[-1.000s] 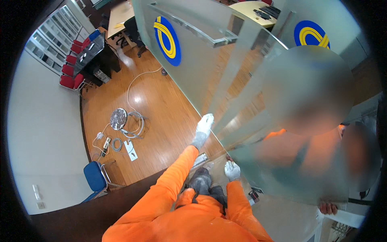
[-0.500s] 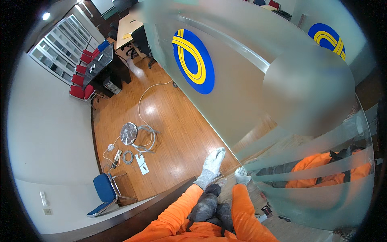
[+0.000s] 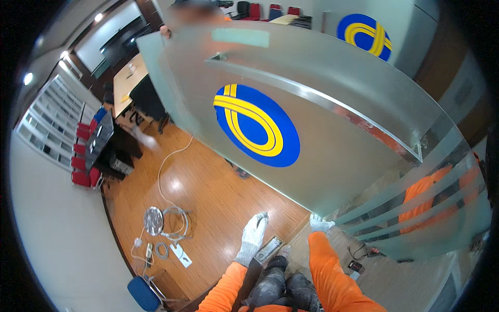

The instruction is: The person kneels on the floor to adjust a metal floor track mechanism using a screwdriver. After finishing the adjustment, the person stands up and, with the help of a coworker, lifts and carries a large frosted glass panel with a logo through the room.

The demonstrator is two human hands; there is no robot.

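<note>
A large frosted glass door (image 3: 322, 171) with a blue-and-yellow round emblem (image 3: 291, 140) and a long metal handle (image 3: 296, 88) stands tilted before me. My right hand (image 3: 321, 223), in a whitish work glove, is closed at the door's near lower corner. My left hand (image 3: 253, 234), gloved the same way, reaches over the wooden floor with its fingers stretched out, holding nothing, apart from the glass. Just right of my left wrist, a rectangular metal floor fitting (image 3: 269, 249) is set in the floor near my feet.
Another person's hand (image 3: 165, 31) is at the door's far upper edge. Left lie a round stool (image 3: 154, 221), coiled cable (image 3: 175, 223), a power strip (image 3: 149, 254) and a white plate (image 3: 181, 256). A blue chair (image 3: 143, 294) stands lower left; small tools (image 3: 355, 266) lie right.
My left hand has drawn back from beside the door's lower edge, uncovering the metal floor fitting. My view has shifted, showing more of the door and the other person. My right hand stays at the corner.
</note>
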